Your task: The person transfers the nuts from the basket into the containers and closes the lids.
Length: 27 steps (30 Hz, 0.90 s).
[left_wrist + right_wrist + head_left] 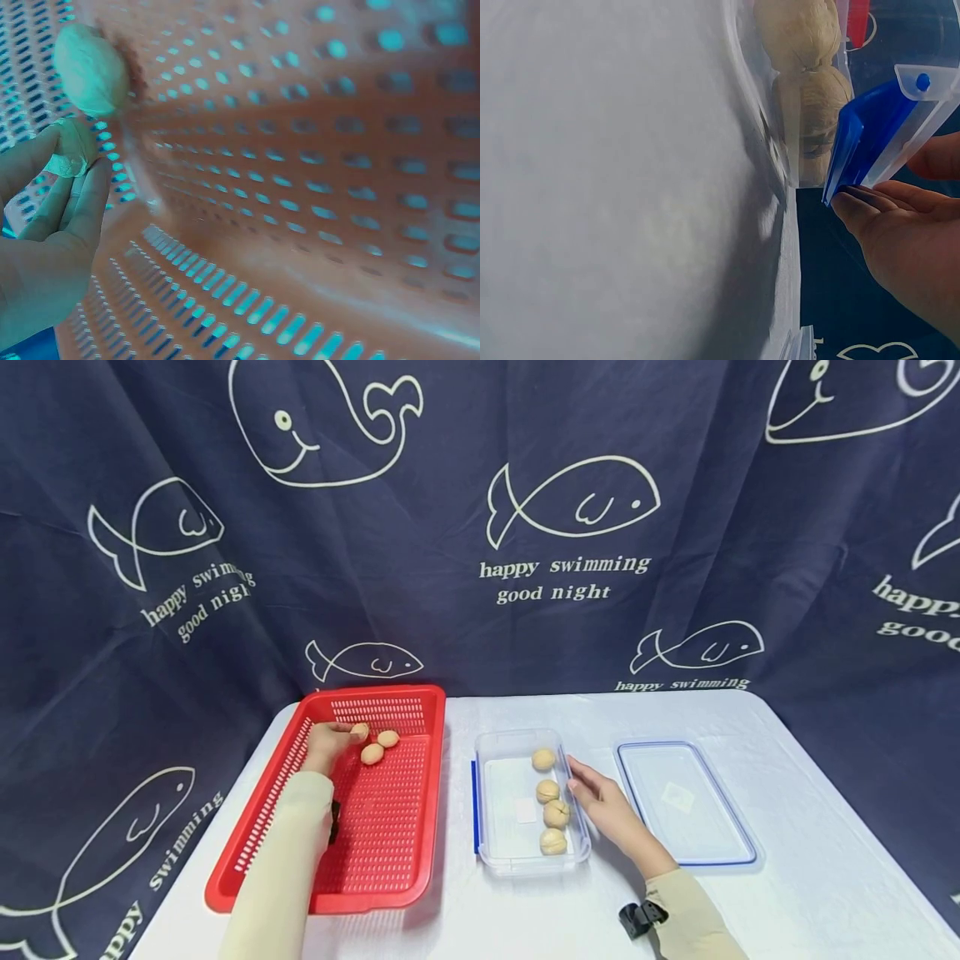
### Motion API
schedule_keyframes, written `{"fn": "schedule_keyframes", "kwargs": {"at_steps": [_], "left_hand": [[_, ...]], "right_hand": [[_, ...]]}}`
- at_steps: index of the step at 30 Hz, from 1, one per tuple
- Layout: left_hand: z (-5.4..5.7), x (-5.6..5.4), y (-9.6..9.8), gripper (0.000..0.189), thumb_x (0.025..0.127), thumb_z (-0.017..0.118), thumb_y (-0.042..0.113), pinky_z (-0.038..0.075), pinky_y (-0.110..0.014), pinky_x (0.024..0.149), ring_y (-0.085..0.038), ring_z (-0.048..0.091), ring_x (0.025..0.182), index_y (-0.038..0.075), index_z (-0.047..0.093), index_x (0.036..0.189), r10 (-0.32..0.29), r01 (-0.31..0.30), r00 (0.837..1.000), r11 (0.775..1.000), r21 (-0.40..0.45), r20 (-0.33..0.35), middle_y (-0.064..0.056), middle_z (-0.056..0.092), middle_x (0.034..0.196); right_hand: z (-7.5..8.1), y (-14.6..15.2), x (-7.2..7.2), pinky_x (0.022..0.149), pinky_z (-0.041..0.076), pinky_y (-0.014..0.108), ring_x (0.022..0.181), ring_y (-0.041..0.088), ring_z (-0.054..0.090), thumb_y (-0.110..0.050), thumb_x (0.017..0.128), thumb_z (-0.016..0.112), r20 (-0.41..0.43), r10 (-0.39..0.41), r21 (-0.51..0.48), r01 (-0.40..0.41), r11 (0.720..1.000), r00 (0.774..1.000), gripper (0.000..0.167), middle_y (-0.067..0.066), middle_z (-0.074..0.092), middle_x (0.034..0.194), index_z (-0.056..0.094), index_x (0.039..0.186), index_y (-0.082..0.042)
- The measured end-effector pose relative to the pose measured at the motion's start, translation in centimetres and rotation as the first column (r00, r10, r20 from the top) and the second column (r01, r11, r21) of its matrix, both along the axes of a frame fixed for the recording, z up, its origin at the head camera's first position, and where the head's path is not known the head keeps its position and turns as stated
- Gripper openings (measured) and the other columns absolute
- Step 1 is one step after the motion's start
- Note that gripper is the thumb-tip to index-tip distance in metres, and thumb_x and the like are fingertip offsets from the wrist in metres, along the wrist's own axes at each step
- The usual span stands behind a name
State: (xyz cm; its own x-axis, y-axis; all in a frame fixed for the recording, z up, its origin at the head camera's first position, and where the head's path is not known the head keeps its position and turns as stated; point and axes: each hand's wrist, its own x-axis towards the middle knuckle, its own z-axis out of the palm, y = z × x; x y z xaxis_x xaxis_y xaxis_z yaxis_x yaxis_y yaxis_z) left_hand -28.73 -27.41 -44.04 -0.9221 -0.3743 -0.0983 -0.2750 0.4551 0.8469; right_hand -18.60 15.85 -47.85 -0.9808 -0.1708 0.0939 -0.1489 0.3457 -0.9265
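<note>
Near twelve o'clock in the red basket [375, 860], the left hand [330, 745] is pinching a walnut [360, 732]; two other walnuts [387, 739] are lying at three and five o'clock from it. At the clear container's [498, 835] three o'clock side, the right hand [611, 810] is resting with fingers extended. A light, centred pinch should be suiting the rounded shell. Left wrist is showing thumb and fingertips opposing; right wrist is exposing a blue latch [874, 124], which head is missing.
</note>
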Motion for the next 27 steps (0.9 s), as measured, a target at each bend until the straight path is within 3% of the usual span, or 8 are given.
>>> {"fn": "schedule_keyframes", "kwargs": {"at_steps": [6,13,20,27], "left_hand": [[1.4,0.0,0.9,0.035,0.083,0.07,0.003,0.047,-0.033,0.08,-0.031,0.055,0.099,-0.012,0.063,0.114,-0.027,0.029,0.999,0.999,0.041,-0.04,-0.027,0.061,0.116],[2.8,0.0,2.2,0.033,0.082,0.071,0.002,0.046,-0.018,0.067,-0.012,0.06,0.08,-0.011,0.065,0.112,-0.084,0.09,0.988,0.995,0.047,-0.127,-0.02,0.069,0.104],[4.7,0.6,4.6,0.037,0.087,0.07,0.009,0.049,-0.034,0.087,-0.029,0.059,0.106,-0.004,0.063,0.121,-0.141,0.149,0.985,0.986,0.074,-0.099,-0.022,0.063,0.118],[6.2,1.0,7.3,0.038,0.086,0.071,0.009,0.046,-0.038,0.096,-0.026,0.058,0.107,-0.002,0.063,0.122,-0.209,0.23,0.969,0.96,0.16,-0.135,-0.019,0.064,0.118]], "right_hand": [[-0.1,0.0,-0.1,0.108,0.029,0.038,0.134,0.036,0.037,-0.013,0.101,0.049,-0.007,0.001,-0.004,-0.001,1.0,1.0,0.047,0.023,0.039,0.145,0.037,0.143,0.006],[-0.1,0.0,-0.2,0.108,0.029,0.039,0.133,0.037,0.038,-0.012,0.101,0.048,-0.012,0.0,0.002,0.0,1.0,1.0,0.047,0.024,0.039,0.145,0.036,0.143,0.007],[0.0,-0.1,-0.2,0.108,0.03,0.04,0.133,0.038,0.038,-0.009,0.101,0.047,-0.01,0.001,0.012,-0.001,1.0,1.0,0.046,0.025,0.039,0.145,0.036,0.143,0.007],[-0.1,-0.1,-0.1,0.108,0.029,0.04,0.134,0.038,0.037,-0.009,0.101,0.047,-0.004,0.0,0.004,0.0,1.0,1.0,0.046,0.024,0.039,0.145,0.035,0.143,0.007]]}}
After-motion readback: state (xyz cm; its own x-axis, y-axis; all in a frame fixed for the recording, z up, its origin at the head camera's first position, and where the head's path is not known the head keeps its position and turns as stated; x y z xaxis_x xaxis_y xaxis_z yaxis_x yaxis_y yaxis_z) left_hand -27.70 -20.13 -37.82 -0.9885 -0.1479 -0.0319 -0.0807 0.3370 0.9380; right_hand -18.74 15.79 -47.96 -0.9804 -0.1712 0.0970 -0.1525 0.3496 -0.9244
